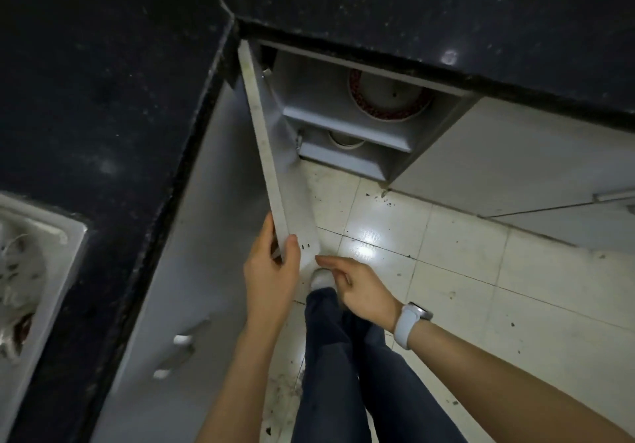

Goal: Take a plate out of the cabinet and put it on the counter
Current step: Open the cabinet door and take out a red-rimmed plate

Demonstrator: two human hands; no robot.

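Note:
A grey corner cabinet under the black counter (446,13) stands with its door (264,154) swung open. On its upper shelf lies a white plate with a red patterned rim (385,99), partly hidden by the counter edge. A white bowl-like dish (345,141) shows on the lower shelf. My left hand (273,271) grips the free edge of the door, thumb on the inner face. My right hand (357,291) hovers beside it with fingers loosely apart, holding nothing, well below and in front of the plate.
The black counter wraps an L around the corner, with a sink (31,271) holding items at the left. Closed grey cabinet fronts with handles (182,339) flank the opening. My legs and a white shoe (321,277) stand on the tiled floor (464,271).

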